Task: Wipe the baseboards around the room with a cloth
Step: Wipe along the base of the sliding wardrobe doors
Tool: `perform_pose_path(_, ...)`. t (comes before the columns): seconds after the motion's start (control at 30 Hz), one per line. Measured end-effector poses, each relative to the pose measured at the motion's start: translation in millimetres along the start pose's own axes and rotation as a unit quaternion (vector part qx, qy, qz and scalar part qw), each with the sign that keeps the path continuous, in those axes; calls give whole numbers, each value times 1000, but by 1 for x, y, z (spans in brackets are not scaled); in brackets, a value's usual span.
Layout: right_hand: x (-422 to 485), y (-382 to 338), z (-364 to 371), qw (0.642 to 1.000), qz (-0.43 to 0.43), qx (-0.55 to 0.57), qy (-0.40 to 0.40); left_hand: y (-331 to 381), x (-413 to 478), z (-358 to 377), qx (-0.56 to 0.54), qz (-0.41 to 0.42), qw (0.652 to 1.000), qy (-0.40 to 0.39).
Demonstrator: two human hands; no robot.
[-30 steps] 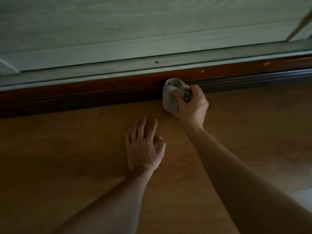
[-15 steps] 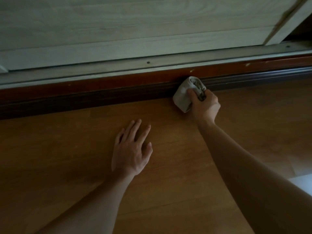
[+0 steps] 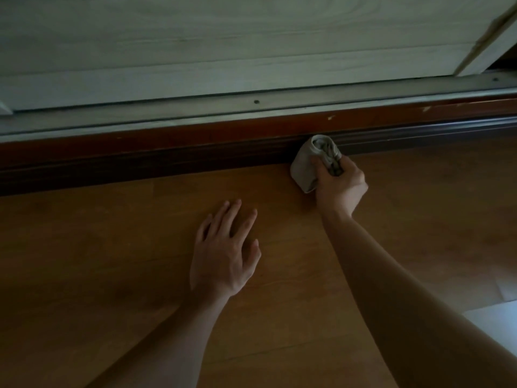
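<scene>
Head view, dim light. Right hand (image 3: 340, 189), right of centre, is clenched round a bunched grey cloth (image 3: 306, 170), thumb across its front. The cloth's long axis stands nearly upright in the frame, leaning slightly left at the bottom. Its rolled upper end points at the dark reddish-brown baseboard (image 3: 167, 155) and presses against the lower moulding; whether its lower corner touches the wooden floor (image 3: 98, 261) cannot be told.

Left hand (image 3: 223, 256), at centre, lies palm down on the floor, fingers straight and spread, grasping nothing, well apart from the cloth.

The baseboard's long axis crosses the frame from left edge to right edge, rising a little toward the right. Paint chips show on its top face in the upper right. A metal track (image 3: 195, 112) runs along its top edge, with a pale wood-grain door (image 3: 223, 37) above.

Baseboard and bare floor extend on both sides of the cloth. A white sheet-like edge (image 3: 495, 323) lies at the lower right.
</scene>
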State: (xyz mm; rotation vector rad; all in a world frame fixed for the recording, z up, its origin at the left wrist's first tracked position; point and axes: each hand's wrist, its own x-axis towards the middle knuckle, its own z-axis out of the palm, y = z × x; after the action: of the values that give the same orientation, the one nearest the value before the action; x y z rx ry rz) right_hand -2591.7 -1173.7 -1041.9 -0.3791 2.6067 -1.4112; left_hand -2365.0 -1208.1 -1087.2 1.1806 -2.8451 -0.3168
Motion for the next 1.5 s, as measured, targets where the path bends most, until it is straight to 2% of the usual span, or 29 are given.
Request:
perform_pose_path(0.1,-3,-1,5,998,41,22,46,0,1,-1,2,2,1000,-5)
perform_pose_path(0.27,-22,-7,24,1000,-15,-3,-25,2,-1,-3,-6,0,1000,-3)
perform_pose_path(0.33,-19,-5,20,1000,-7,-10,-2,3,0,-3,-9,0,1000,-4)
perform_pose_path(0.43,-14,-4,13,997,51,19,61,2,1,-3,-17,2,1000,-8)
perform_pose_path(0.5,-21,-10,20,995,63,37,64,1,1,-4,-20,0,1000,-17)
perform_pose_path(0.67,-68,-30,58,998,-3,43,-37,5,0,-8,-29,-2,999,-15)
perform_pose_path(0.77,-85,-40,77,997,-26,38,-55,4,-1,-14,-13,3,1000,-11)
perform_pose_path(0.87,-98,-50,87,992,-74,36,-92,7,-2,-23,27,-12,996,-84)
perform_pose_path(0.9,-100,-52,88,990,-89,37,-99,7,-3,-23,35,-17,996,-86)
perform_pose_path(1.03,-84,-49,75,989,-129,19,-73,4,-3,-15,-3,-9,1000,-16)
perform_pose_path(1.17,-76,-47,70,994,-100,28,-42,2,-1,-12,-14,-20,1000,-8)
perform_pose_path(1.33,-83,-56,78,981,-155,27,-113,1,-3,-8,-12,-9,1000,17)
perform_pose_path(1.5,-51,-33,50,984,-162,-13,-71,2,-2,-6,-16,-18,1000,19)
